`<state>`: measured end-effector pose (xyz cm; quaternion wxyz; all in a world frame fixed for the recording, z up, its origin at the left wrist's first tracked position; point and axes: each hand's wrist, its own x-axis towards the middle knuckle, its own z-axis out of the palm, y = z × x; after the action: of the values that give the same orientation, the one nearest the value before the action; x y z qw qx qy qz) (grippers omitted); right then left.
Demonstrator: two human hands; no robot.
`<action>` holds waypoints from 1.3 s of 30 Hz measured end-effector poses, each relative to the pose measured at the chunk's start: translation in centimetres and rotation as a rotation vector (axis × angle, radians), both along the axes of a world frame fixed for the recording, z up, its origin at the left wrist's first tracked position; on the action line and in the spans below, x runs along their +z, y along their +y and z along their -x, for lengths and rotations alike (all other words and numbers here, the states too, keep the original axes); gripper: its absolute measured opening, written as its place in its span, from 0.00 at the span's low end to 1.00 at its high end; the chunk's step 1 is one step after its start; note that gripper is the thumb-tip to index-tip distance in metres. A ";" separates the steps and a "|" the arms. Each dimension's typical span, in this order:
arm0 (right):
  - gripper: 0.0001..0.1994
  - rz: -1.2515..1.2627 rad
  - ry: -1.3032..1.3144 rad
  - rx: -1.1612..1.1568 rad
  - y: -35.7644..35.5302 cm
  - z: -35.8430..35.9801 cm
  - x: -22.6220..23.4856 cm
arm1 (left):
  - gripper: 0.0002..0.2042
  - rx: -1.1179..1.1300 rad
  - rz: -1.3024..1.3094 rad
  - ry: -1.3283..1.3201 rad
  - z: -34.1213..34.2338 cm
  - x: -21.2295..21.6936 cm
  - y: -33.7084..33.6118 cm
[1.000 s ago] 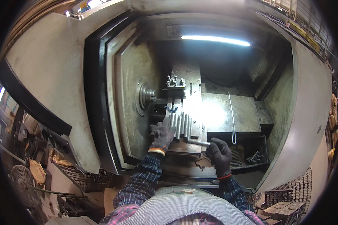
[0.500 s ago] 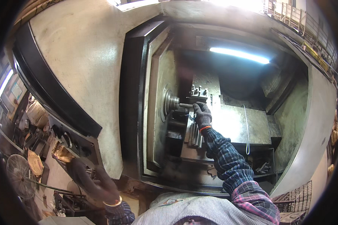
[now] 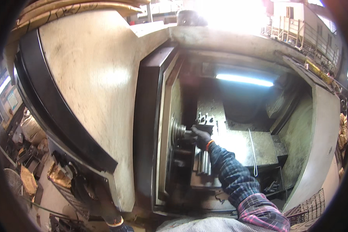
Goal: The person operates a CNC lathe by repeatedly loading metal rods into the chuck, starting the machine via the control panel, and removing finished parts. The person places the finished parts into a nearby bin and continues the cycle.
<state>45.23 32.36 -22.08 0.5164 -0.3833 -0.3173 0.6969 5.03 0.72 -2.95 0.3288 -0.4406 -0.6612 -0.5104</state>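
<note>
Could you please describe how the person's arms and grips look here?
The right grip wears a dark grey glove with an orange cuff band, then a dark blue, pale-streaked sleeve and a pink-and-dark plaid sleeve. The left grip, blurred, wears a dark glove with a pale orange cuff band; little of its dark sleeve shows.

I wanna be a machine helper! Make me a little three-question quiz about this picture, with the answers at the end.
1. Which hand is closer to the chuck?
2. True or false: the lamp inside the machine is off.
3. In the picture, the white loop is on which side of the rods? A) left B) right

Key:
1. The right hand.
2. False: the lamp is lit.
3. B.
</note>
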 end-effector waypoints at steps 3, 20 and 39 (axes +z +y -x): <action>0.22 -0.046 -0.379 -0.076 2.7 3.7 -1.6 | 0.18 -0.050 -0.042 0.006 0.2 -0.2 -0.1; 0.44 -0.091 -0.904 -0.209 4.5 5.6 -3.6 | 0.18 0.012 -0.024 0.085 -0.1 0.1 1.0; 0.37 -0.245 -0.824 -0.293 -5.5 9.2 4.6 | 0.18 -0.236 -0.079 0.126 -1.5 -0.4 4.4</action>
<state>35.98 26.89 -17.52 0.4819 -0.6054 -0.5190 0.3631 6.58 5.12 -3.37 0.3245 -0.5331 -0.5622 -0.5426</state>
